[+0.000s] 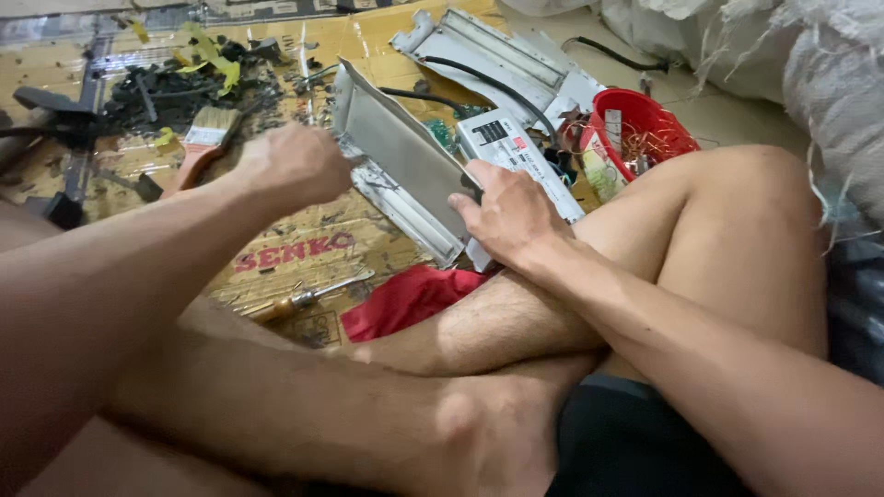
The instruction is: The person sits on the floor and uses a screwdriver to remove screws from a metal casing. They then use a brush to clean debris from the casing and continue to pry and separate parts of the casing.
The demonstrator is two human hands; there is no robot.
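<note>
Grey metal panel [405,161] is held tilted over the cardboard [304,248]: right hand [506,216] clamped on its near edge, left hand [295,166] closed at its far edge, grip hidden. Screwdriver [304,299] and red cloth [405,299] lie close below. Red basket [645,129], beside the right knee, is filled with wire scraps.

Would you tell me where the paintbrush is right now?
In the head view, the paintbrush lies upper left on the cardboard, just beyond the left hand, beside the dark debris pile.

Flattened cardboard [304,248] covering floor; pale tiled floor [727,115] beyond; white woven sacks [810,55] at right.
</note>
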